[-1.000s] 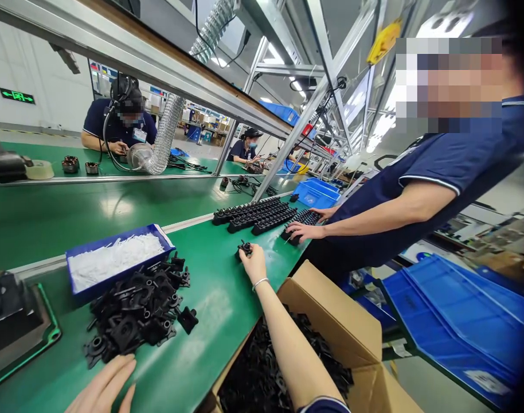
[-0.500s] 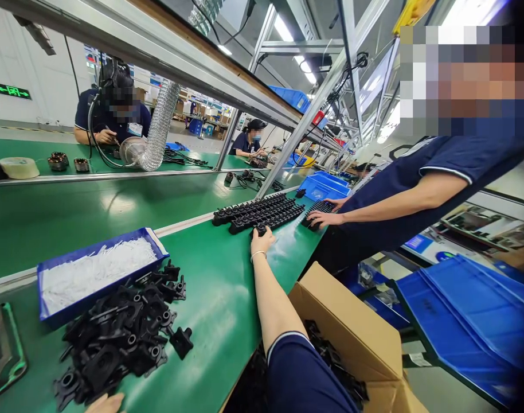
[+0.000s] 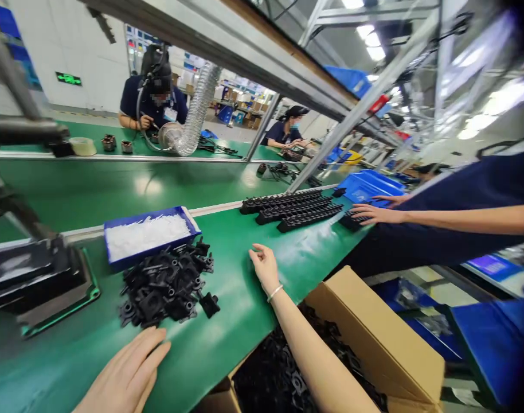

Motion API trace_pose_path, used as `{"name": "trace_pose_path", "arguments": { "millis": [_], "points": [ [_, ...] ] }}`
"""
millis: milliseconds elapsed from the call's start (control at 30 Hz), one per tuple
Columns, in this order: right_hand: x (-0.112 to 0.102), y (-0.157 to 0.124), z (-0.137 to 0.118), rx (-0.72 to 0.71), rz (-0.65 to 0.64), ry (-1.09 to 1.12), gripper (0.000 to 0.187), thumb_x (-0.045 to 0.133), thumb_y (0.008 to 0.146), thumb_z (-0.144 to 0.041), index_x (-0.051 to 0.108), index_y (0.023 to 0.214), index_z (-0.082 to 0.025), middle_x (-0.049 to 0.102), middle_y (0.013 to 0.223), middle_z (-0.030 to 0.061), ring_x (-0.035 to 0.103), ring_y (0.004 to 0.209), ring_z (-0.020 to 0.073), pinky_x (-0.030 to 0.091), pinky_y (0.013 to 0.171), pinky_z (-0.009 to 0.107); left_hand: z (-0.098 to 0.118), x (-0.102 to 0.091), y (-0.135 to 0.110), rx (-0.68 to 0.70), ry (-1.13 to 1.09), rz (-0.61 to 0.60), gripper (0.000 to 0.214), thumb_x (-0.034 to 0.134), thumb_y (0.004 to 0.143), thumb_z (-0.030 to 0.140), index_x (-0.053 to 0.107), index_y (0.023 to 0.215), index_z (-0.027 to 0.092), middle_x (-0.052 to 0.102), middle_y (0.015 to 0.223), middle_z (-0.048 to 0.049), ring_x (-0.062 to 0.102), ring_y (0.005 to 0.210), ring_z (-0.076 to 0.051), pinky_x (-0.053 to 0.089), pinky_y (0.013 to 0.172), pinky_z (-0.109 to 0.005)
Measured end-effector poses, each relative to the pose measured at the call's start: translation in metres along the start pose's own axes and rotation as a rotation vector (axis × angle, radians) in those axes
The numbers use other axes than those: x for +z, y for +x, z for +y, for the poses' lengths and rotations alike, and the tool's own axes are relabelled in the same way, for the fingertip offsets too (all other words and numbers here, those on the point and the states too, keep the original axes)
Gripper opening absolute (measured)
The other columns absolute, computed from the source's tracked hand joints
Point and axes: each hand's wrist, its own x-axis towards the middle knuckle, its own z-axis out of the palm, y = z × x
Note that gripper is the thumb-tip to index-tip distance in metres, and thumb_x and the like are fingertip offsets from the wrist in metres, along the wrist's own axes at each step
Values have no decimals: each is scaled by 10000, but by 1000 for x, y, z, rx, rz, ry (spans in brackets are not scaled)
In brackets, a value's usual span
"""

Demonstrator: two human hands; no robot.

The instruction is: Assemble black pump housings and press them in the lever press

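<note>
My left hand (image 3: 126, 376) lies flat and open on the green bench surface (image 3: 231, 298), just in front of a pile of black plastic parts (image 3: 165, 284). My right hand (image 3: 265, 267) hovers over the bench with its fingers loosely apart and nothing in it, a bracelet on the wrist. Rows of lined-up black parts (image 3: 296, 211) sit farther along the bench to the right of it. A blue tray of white pieces (image 3: 148, 234) stands behind the black pile.
An open cardboard box (image 3: 374, 338) holding black parts sits at the bench edge under my right arm. A co-worker's hands (image 3: 374, 212) rest on parts at the right. A dark fixture (image 3: 34, 275) stands at the left. Blue bins (image 3: 367, 186) lie beyond.
My right hand let go of a black part at the rows and drew back toward me, empty. My left hand came forward into view, flat on the bench.
</note>
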Motion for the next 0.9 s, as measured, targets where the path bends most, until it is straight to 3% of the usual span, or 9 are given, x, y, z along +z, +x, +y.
{"name": "trace_pose_path", "arguments": {
  "millis": [100,200,300,367,500,600,767,833,900],
  "points": [
    [3,-50,-45,-178,-264,60,303,527,938,-409,624,1099,-172,609,1063,90,623,892,180,556,813,346,10,-13,9,7,10,2,409,470,902,43,611,1256,192,694,1236,-101,649,1173,-227,568,993,-345],
    [-3,-84,-86,-360,-523,87,274,599,896,-401,648,1103,-228,596,1113,68,605,954,181,536,868,339,15,-34,14,27,55,8,435,464,897,25,585,1282,186,681,1237,-115,631,1194,-239,545,1031,-383],
    [-9,-106,-99,-545,-686,-51,348,620,901,-379,590,1207,-216,579,1152,91,586,1006,199,522,906,373,14,-71,10,-117,140,59,494,546,888,35,503,1353,194,624,1283,-140,585,1245,-258,466,1114,-464],
    [-8,-117,-89,-669,-647,-182,344,575,938,-383,558,1211,-174,580,1145,119,574,1050,224,507,936,412,9,-104,-1,-308,235,125,580,626,875,87,422,1407,194,574,1309,-163,553,1268,-284,424,1132,-524],
    [8,-125,-52,-884,-397,-293,370,467,979,-477,567,1060,-130,613,1033,146,587,957,268,511,844,450,-1,-175,-42,-644,517,214,799,732,831,301,284,1476,151,489,1350,-215,484,1293,-363,417,1095,-574],
    [17,-122,-44,-994,-323,-306,417,379,1003,-507,562,971,-135,627,935,137,600,854,269,507,766,436,2,-211,-81,-776,651,135,910,733,810,437,219,1495,130,510,1301,-207,503,1251,-372,348,1118,-600],
    [5,-129,-87,-962,-155,-250,385,368,1019,-440,577,931,-129,593,842,129,585,814,259,506,737,395,6,-227,-123,-834,697,-239,726,645,864,429,318,1470,199,626,1220,-149,568,1182,-350,288,1123,-582],
    [3,-143,-111,-1020,-160,-203,299,469,996,-383,602,1013,-116,589,906,133,584,863,243,509,775,369,3,-228,-131,-795,716,-298,564,578,902,358,410,1419,211,669,1178,-138,587,1167,-344,348,1071,-539],
    [7,-164,-130,-1114,-256,-170,206,529,976,-282,610,1077,-122,582,944,122,579,862,207,510,767,318,-1,-229,-136,-759,728,-291,447,508,927,341,495,1351,200,699,1114,-131,622,1103,-334,434,970,-490]
  ]
}}
